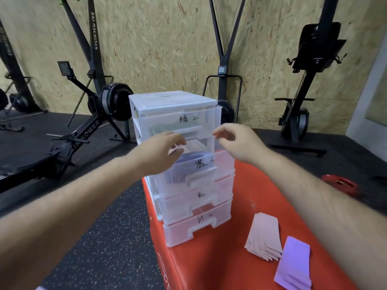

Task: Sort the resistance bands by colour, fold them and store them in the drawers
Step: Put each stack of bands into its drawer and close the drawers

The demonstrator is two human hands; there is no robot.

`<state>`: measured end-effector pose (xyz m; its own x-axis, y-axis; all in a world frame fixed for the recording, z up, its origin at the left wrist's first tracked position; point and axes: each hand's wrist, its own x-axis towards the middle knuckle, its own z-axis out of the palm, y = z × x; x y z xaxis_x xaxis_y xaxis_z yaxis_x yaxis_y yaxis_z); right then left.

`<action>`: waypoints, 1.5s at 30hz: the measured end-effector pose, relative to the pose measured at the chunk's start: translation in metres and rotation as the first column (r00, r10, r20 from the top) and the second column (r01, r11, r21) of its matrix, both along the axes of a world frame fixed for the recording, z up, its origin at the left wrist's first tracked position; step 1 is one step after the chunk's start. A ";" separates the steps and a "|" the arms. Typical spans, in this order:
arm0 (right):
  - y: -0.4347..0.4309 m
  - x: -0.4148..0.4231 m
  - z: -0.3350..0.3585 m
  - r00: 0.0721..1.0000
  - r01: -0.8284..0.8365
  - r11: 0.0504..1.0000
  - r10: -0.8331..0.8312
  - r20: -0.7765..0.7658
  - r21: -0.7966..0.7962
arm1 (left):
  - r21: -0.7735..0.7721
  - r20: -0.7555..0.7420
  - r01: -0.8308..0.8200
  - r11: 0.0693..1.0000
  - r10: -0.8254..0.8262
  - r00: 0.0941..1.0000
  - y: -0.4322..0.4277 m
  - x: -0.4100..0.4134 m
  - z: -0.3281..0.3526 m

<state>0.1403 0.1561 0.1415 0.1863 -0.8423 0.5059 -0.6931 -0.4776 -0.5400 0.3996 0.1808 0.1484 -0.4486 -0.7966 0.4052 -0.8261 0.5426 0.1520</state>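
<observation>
A translucent white drawer unit (167, 101) stands on a red padded box (209, 258). Its top drawer (188, 120) holds green bands and is slid out a little. The drawer below, the blue-band drawer (196, 172), sticks out further, with folded blue bands (178, 174) inside. My left hand (161, 153) hovers over that drawer with loosely curved fingers and nothing in them. My right hand (236, 141) reaches in at the top drawer's front right corner, fingers relaxed. A stack of folded pink bands (266, 235) and a stack of purple bands (293, 262) lie on the box at right.
Two lower drawers (188, 206) carry handwritten labels and are partly pulled out. Black rowing and ski machines (88, 114) stand on the dark rubber floor at left and behind. A red weight plate (340, 183) lies on the floor at right.
</observation>
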 end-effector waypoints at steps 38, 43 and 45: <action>0.086 -0.075 -0.200 0.961 0.271 0.959 -0.263 -0.089 0.086 | 0.057 0.027 0.081 0.995 -0.082 0.996 0.048 -0.160 -0.196; 0.070 -0.129 -0.236 0.900 0.401 0.866 -0.313 -0.302 0.298 | 0.326 0.026 0.085 0.942 -0.099 0.995 0.025 -0.195 -0.231; 0.061 -0.138 -0.243 0.884 0.442 0.820 -0.332 -0.328 0.364 | 0.379 -0.001 0.090 0.921 -0.097 0.995 0.015 -0.205 -0.235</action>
<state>0.0023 0.2169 -0.1018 -0.1326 -0.9885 0.0732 -0.9045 0.0905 -0.4168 0.1947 0.1960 -0.0871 -0.5324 -0.8433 0.0736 -0.7789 0.5221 0.3475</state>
